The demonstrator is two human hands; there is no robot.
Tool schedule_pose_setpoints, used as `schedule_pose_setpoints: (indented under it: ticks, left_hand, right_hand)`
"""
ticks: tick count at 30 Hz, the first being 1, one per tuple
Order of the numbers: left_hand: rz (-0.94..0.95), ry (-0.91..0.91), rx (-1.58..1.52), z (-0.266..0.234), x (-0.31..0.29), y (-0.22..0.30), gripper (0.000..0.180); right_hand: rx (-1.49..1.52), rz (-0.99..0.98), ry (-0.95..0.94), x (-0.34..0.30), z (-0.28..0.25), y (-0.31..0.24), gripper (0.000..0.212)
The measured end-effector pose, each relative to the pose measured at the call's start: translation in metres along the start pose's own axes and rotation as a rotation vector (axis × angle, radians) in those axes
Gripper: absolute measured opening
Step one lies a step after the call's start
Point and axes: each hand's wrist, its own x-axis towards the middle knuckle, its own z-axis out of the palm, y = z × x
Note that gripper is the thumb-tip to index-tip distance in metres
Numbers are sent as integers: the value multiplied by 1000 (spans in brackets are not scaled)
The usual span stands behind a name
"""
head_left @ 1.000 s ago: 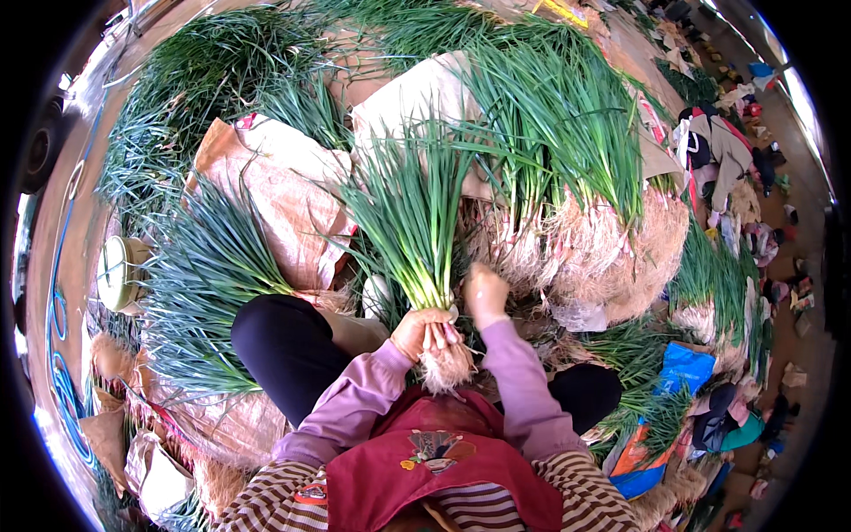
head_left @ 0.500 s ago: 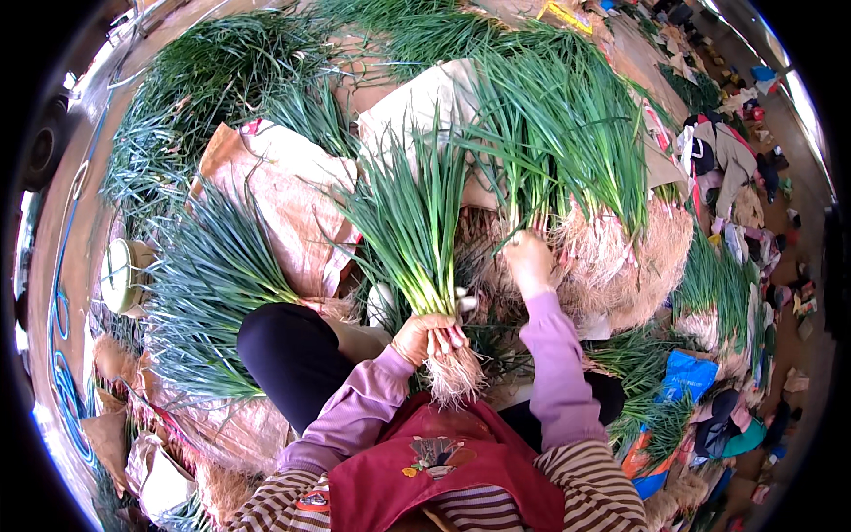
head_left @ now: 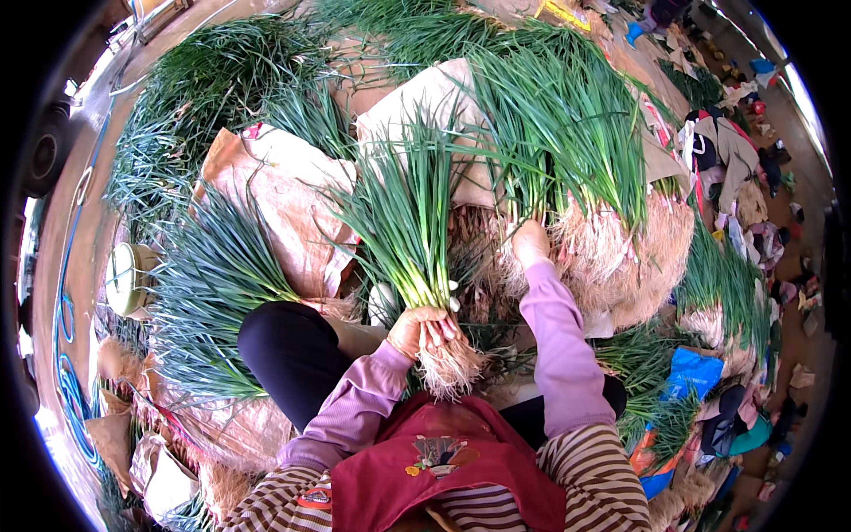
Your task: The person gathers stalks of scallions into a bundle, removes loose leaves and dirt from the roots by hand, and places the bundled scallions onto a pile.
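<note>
Bunch of green onions [head_left: 417, 257] points away from a red apron [head_left: 496, 461]

The person's left hand [head_left: 417, 330] has its fingers wrapped around the low part of the bunch. The bunch is just past the top edge of the apron. Its hairy roots hang near the apron and its long leaves spread away from it. The hand is likely down low because the stems sit close together there, so one hand can go around them all.

The right hand [head_left: 530, 243] is past the apron too, but over to its right. It seems to touch the big pile of onions [head_left: 576, 151], low down near the roots. Its fingers look bent, but the tips are hidden, so I cannot tell if they hold an onion. The roots of this pile face the apron, maybe so the stems are easy to get to.

More onions, in a left pile [head_left: 213, 293], lie past the apron on its left. A tan sack [head_left: 279, 195] lies farther out that way. A bucket [head_left: 128, 279] is far to the left of the apron, maybe so the arms have room.
</note>
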Motion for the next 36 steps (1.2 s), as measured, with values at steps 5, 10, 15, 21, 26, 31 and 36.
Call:
schedule_pose_setpoints:
  ticks: [5, 10, 15, 21, 26, 31, 36]
  left_hand:
    - [76, -57, -69, 19, -8, 7, 39]
    - [-121, -128, -46, 4, -6, 5, 59]
    - [-86, 41, 170, 8, -1, -1, 39]
    - [-59, 137, 99, 3, -2, -7, 27]
    - [-37, 173, 35, 14, -10, -2, 22]
    - [-255, -86, 25, -21, -7, -8, 27]
    - [-110, -238, -220, 2, -17, -11, 46]
  right_hand:
    - [528, 34, 0, -26, -12, -3, 19]
    - [-150, -457, -49, -132, -27, 7, 22]
    - [262, -735, -36, -188, 8, 20, 23]
    - [1342, -100, -614, -140, 30, -6, 22]
    - [1488, 76, -480, -160, 52, -29, 22]
    - [561, -184, -455, -146, 56, -10, 13]
    - [519, -19, -152, -96, 2, -21, 29]
